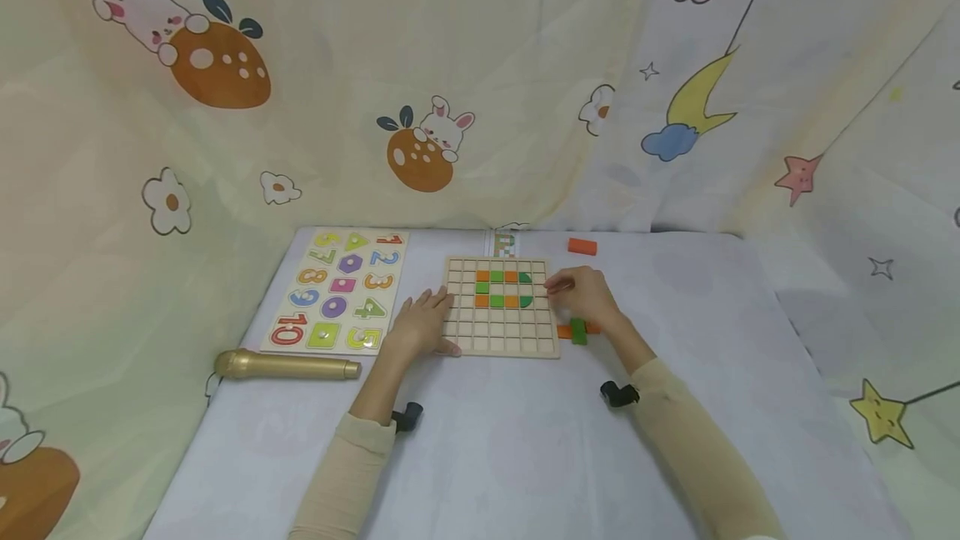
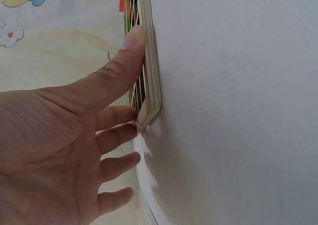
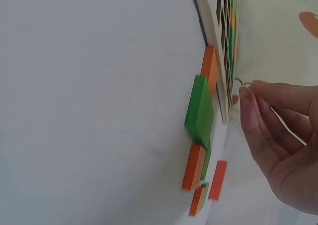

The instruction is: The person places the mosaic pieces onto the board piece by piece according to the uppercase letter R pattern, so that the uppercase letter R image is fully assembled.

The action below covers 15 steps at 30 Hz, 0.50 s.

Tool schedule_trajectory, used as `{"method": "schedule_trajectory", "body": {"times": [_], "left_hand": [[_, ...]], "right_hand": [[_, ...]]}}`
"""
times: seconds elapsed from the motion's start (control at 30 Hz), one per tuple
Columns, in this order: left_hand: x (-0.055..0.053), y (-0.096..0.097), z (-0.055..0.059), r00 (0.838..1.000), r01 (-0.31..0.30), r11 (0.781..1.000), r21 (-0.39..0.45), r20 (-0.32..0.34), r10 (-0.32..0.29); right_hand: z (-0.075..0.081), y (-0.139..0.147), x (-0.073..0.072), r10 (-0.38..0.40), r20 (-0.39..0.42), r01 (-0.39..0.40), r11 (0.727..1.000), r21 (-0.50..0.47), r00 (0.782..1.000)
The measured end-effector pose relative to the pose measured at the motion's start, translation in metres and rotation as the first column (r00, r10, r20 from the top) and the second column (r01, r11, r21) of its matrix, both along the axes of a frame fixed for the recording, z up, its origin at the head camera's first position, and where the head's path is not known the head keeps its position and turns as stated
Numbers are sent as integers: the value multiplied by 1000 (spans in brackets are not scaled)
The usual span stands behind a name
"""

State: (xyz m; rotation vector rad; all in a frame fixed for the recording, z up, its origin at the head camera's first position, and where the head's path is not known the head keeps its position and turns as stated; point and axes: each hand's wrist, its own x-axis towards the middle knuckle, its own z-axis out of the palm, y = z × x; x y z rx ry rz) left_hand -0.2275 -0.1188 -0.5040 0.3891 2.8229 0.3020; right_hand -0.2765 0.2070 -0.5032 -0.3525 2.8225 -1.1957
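Observation:
A wooden grid board [image 1: 502, 342] lies on the table, with orange and green tiles [image 1: 497, 301] set in two rows joined at the left by a green square. My left hand [image 1: 417, 325] rests at the board's left edge; in the left wrist view its thumb [image 2: 130, 48] touches the board's side and its fingers are spread. Beside the right edge is my right hand [image 1: 587, 297], thumb and index fingertips together, nothing visible between them. Loose orange and green blocks [image 3: 200, 111] lie beside the board below that hand.
An orange-red block [image 1: 582, 247] sits behind the right hand. A small pattern card [image 1: 505, 243] stands behind the board. To the left are a number-and-shape puzzle board [image 1: 352, 240] and a gold toy microphone [image 1: 292, 367]. Printed cloth hangs around the table.

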Motion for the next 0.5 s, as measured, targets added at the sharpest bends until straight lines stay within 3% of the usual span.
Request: {"method": "schedule_trajectory", "body": {"times": [0.17, 0.5], "left_hand": [[1, -2, 2, 1000, 2, 1000, 6, 2, -2], [2, -2, 4, 1000, 11, 1000, 18, -5, -11]], "right_hand": [[1, 16, 3, -24, -14, 25, 999, 38, 1000], [-3, 45, 11, -46, 57, 39, 992, 122, 997]]}}
